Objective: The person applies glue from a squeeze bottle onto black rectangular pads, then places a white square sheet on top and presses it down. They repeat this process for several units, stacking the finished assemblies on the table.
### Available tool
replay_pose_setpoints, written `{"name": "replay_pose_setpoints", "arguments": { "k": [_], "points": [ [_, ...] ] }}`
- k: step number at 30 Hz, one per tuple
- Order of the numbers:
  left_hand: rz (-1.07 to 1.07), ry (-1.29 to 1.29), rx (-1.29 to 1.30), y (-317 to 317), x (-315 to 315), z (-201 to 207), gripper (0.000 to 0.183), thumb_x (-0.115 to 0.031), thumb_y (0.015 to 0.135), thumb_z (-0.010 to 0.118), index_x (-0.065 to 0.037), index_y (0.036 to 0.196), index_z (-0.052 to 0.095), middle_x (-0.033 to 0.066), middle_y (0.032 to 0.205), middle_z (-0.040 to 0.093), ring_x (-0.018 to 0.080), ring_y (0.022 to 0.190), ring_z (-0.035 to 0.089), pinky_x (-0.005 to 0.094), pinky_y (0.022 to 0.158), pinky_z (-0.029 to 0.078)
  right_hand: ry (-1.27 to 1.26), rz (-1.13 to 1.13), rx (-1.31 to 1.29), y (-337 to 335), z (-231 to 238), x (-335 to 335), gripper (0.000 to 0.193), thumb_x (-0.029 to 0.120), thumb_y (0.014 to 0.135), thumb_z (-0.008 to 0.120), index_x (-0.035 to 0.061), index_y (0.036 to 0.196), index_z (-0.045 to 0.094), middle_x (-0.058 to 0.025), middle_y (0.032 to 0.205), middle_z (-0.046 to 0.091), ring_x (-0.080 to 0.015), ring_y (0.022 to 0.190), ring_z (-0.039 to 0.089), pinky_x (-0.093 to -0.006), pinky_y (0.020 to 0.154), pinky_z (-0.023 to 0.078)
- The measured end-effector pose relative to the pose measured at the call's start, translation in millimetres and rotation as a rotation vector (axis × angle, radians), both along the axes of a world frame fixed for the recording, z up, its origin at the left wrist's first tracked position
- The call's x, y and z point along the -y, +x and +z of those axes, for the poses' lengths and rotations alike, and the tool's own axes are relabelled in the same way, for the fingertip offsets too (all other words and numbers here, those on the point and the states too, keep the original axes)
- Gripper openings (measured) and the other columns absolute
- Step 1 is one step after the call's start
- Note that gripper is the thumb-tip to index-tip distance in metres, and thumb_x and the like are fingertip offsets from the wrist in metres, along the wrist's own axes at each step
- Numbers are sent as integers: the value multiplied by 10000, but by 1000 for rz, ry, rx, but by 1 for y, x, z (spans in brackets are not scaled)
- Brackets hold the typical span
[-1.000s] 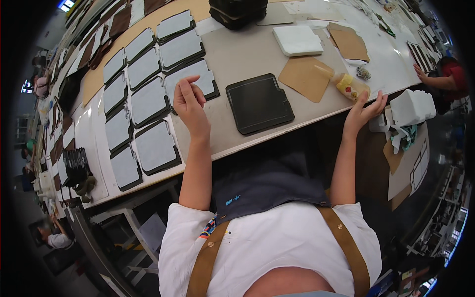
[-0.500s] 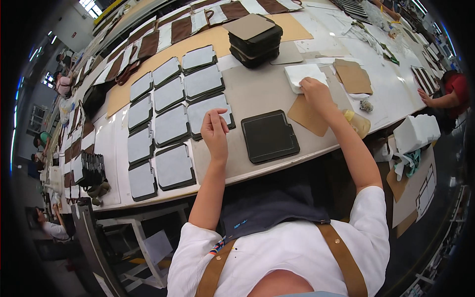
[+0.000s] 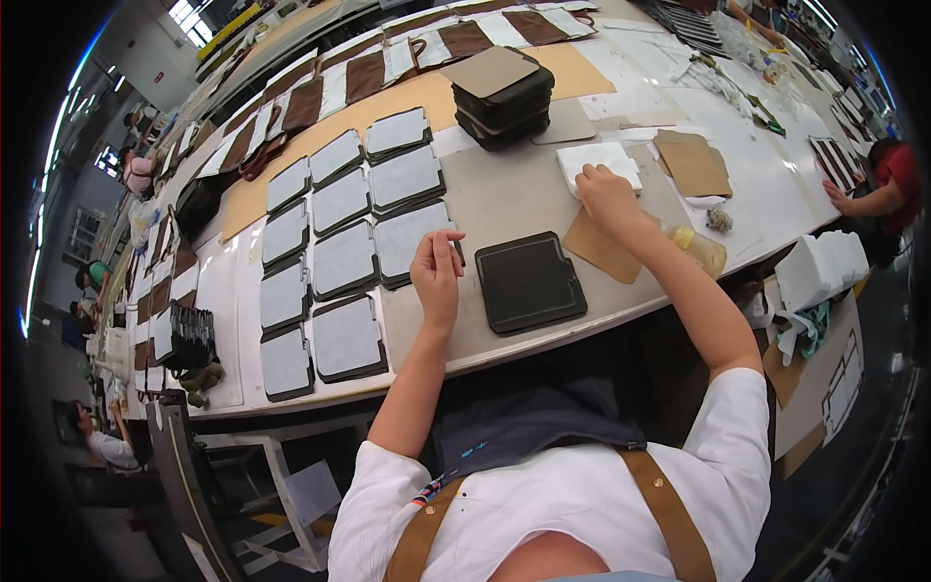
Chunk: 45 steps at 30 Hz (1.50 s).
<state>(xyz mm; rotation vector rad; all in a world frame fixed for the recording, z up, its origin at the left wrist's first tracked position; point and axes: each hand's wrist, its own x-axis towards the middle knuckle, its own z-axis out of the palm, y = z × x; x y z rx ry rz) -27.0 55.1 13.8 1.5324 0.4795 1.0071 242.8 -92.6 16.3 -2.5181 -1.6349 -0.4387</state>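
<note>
Right hand (image 3: 609,197): we've moved to white stack (image 3: 599,154); fingers narrow, hold unclear.
Left hand (image 3: 436,269): loosely curled, contents hidden.
Black panel (image 3: 529,283): untouched.

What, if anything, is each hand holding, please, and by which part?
The left hand holds nothing visible; the right hand is at the near edge of the white rectangular pad, grip unclear.

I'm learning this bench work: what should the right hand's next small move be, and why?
Probably pinch the top of the white stack: the right hand has its fingers at it, and the black panel lies flat nearby, its upper face uncovered.
</note>
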Motion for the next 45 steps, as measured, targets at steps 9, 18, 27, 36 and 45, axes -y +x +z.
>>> {"name": "replay_pose_setpoints", "arguments": {
  "k": [9,18,27,36,45],
  "points": [
    [6,32,-3,-1,2,-1,337,-273,1081,475,-35,957,679,-57,590,451,13,530,381,201,494,276,99,-65,-453,35,21,2,167,186,864,698,30,901,744,-133,910,726,-319,885,683,-422,780,535],
    [2,44,-15,-3,1,-3,329,-249,1082,475,-31,941,677,-57,609,452,11,537,396,197,499,286,176,-148,-627,55,19,1,293,310,795,772,25,858,747,-158,821,726,-299,783,697,-401,735,537],
    [-1,69,-18,-2,1,-4,326,-240,1083,475,-27,939,675,-51,615,462,13,538,400,201,500,285,828,-347,-1551,81,24,18,227,221,965,645,32,1091,642,-66,1019,670,-200,862,653,-403,809,568],
    [-204,41,-22,5,14,21,335,-274,1083,461,-14,1232,612,16,804,632,66,718,564,208,645,412,1490,-40,-751,68,108,63,132,150,996,591,33,993,650,-62,1011,672,-122,825,620,-274,724,525],
    [-510,-617,130,10,52,71,461,-288,1075,472,30,1408,472,144,1308,607,241,1189,615,358,1002,493,587,583,-178,-157,84,27,197,37,780,742,37,953,648,-95,1047,659,-271,906,676,-363,735,555]
  ]
}}
